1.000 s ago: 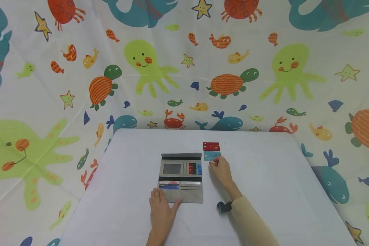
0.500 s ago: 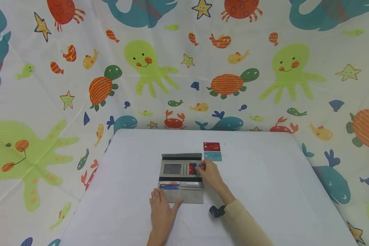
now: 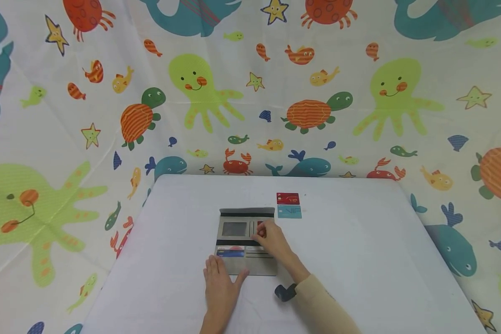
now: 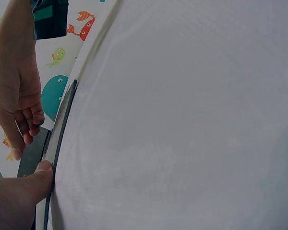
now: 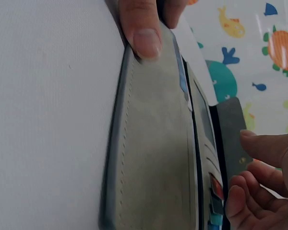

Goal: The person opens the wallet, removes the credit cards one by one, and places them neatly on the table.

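A grey long wallet point(image 3: 256, 267) lies unfolded on the white table. My left hand point(image 3: 221, 286) rests flat at its lower left edge, the thumb on the wallet's near edge. My right hand point(image 3: 276, 242) hovers over the upper right card slots, fingers loosely bent and nothing visible between them. In the right wrist view its fingers are right beside a red card point(image 5: 216, 186) and a blue card point(image 5: 215, 219) in staggered slots; the head view hides most of these. A blue card with a red arc point(image 3: 230, 253) sits in the lower left pocket.
Behind the wallet's right corner, a red VIP card point(image 3: 288, 198) and a light blue VIP card point(image 3: 289, 212) lie on the tabletop point(image 3: 359, 241). A curtain point(image 3: 250, 106) printed with sea animals surrounds the table. A dark wrist device point(image 3: 285, 292) is on my right wrist.
My right hand has come away from beside the light blue VIP card, moved left and toward me, and is now over the wallet's card slots. The left hand stays put.
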A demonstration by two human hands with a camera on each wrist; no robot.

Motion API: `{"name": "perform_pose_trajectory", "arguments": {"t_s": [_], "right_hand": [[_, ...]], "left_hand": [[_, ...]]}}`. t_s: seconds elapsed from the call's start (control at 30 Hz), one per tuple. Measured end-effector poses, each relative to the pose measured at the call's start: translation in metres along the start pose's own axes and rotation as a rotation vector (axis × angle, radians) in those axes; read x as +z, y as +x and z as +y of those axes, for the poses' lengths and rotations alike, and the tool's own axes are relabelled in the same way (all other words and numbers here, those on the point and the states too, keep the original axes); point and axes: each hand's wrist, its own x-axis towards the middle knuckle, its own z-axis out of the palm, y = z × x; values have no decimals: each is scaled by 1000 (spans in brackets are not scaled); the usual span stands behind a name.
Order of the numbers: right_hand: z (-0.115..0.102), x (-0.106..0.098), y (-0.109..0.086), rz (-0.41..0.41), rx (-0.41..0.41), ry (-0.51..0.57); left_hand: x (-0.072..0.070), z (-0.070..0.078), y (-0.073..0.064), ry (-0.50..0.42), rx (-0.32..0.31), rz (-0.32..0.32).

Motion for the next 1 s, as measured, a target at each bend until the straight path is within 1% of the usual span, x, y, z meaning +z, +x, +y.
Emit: {"name": "perform_pose_trajectory", "arguments": {"t_s": [0.23, 0.4, 0.53, 0.6, 0.73, 1.0], "right_hand": [[-8, 10, -8, -85, -30, -17], [-11, 21, -11, -144, -44, -51], [-12, 29, -11, -186, -80, -89], [-12, 33, -11, -203, -93, -123], [-12, 38, -11, -217, -103, -187], [-14, 37, -9, -223, -141, -238]], "left_hand": [[0, 0, 0, -4, 12, 7], [1, -1, -1, 6, 23, 12], [1, -2, -1, 18, 19, 6], [1, -2, -1, 14, 15, 0], [2, -2, -1, 13, 8, -13], [3, -2, 0, 25, 16, 9]]}}
